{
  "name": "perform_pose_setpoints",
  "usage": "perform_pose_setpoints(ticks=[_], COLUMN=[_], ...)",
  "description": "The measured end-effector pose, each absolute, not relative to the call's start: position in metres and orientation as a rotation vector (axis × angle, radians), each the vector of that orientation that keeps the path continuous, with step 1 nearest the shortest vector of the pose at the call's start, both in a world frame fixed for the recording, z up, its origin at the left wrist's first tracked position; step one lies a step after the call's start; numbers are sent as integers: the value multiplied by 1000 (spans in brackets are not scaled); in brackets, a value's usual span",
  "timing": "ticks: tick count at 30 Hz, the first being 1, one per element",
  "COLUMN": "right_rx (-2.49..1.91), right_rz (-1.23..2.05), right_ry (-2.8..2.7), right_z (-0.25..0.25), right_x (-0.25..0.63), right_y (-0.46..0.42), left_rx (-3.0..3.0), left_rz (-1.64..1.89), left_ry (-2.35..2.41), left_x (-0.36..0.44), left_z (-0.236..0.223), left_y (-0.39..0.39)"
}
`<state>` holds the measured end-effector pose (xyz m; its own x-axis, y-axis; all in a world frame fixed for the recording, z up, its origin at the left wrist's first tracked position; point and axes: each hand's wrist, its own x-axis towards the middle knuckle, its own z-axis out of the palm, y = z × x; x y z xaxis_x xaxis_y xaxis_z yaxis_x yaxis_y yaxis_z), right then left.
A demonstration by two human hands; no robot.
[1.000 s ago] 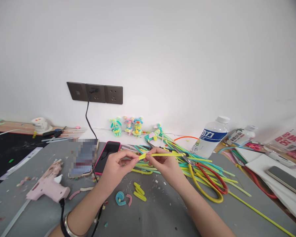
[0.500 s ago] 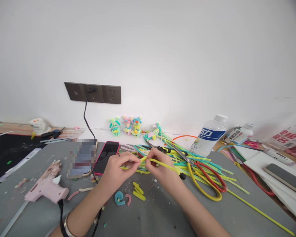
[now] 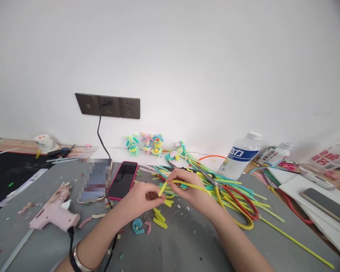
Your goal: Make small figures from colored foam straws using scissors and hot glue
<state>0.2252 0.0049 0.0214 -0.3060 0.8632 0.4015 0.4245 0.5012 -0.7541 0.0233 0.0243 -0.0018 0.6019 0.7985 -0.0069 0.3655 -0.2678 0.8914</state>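
My right hand [image 3: 185,187] pinches a yellow pipe cleaner [image 3: 192,185], whose long end runs right across the hand. Its short end is bent down toward my left hand [image 3: 147,196], where curled thumb and fingers close at the tip; their exact grip is partly hidden. A short yellow piece [image 3: 168,203] shows just by the left fingertips. Below lie several short folded yellow pieces [image 3: 159,219], a blue coil [image 3: 137,226] and a small pink curl [image 3: 147,227]. Behind my right hand spreads a pile of green, yellow and teal pipe cleaners [image 3: 240,189].
Scissors with red and yellow handles [image 3: 234,207] lie on the pile, right of my hand. A pink glue gun [image 3: 55,215] and two phones, one pink-edged [image 3: 124,180], are at left. Small pipe-cleaner figures [image 3: 151,144] stand by the wall. A bottle [image 3: 240,156] stands behind the scissors.
The hands were fingertip to fingertip on the yellow pipe cleaner. Now the left hand sits slightly lower, and the short end shows bent downward between them. A short yellow piece now shows by the left fingertips.
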Motion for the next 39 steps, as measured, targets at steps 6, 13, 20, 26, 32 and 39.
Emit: perform_pose_setpoints(ticks=[6,13,20,26,32,39], right_rx=[-970,-929,-895,-942,-879,-854], right_rz=[645,688,704,731,669,576], right_ry=[-2039,-2043,-2023,-1945,-1973,-1958], right_z=[24,21,19,25,23,23], right_x=[224,225,222,218,212,206], right_y=[3,2,3,-2,-6,-10], left_rx=[1883,1583,1451,1412,1383,1291], left_rz=[544,592,588,610,695,830], left_ry=[859,794,790,768,744,749], left_x=[19,15,18,18,17,21], left_z=[4,16,9,11,13,18], left_y=[24,25,24,24,23,22])
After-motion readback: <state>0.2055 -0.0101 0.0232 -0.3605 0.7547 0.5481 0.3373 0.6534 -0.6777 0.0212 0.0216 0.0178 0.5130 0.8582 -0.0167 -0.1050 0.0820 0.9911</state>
